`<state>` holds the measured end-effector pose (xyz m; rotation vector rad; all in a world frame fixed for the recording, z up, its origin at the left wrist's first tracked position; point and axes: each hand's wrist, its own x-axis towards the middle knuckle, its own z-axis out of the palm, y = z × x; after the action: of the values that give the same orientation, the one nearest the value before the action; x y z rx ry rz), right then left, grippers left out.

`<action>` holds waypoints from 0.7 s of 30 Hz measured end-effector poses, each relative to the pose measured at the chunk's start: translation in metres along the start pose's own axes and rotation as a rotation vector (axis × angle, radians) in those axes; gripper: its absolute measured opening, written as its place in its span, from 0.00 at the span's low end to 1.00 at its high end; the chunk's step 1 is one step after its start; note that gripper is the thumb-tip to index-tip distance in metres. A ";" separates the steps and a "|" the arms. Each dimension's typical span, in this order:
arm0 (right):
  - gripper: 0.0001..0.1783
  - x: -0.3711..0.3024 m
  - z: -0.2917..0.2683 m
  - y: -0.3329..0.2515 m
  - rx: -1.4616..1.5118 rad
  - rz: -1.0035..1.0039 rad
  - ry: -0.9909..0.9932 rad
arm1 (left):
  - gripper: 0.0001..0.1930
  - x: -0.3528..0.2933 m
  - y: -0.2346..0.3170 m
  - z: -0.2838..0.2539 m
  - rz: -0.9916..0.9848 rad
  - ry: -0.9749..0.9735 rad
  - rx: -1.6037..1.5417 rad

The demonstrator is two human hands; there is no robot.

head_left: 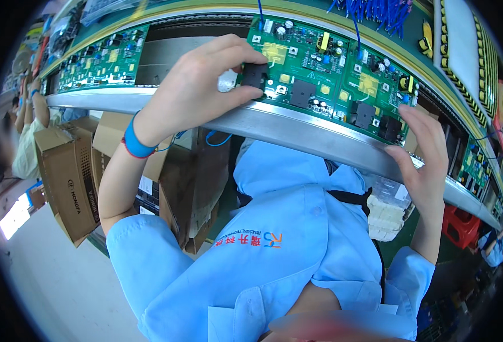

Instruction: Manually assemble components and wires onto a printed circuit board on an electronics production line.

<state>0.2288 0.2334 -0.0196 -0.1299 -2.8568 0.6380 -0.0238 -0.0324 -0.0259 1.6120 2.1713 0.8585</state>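
Plainly boxy, matte-black component (255, 76) in the left hand (199, 82)

Pale floor (63, 279) and bright light patch (15, 219) left; red stool (460, 227) right

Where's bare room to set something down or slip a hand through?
The opening between the left circuit board and your left hand looks passable, though support is unclear. Pale floor shows bare between the carton and your left sleeve. It's crowded on the central circuit board and around the blue wires.
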 end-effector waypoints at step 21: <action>0.27 0.048 0.002 -0.035 0.038 -0.230 -0.070 | 0.24 -0.002 -0.002 0.003 0.061 -0.030 0.100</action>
<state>0.1802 0.2071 0.0029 0.2276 -2.8644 0.6599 -0.0231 -0.0335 -0.0300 1.7358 2.1865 0.7484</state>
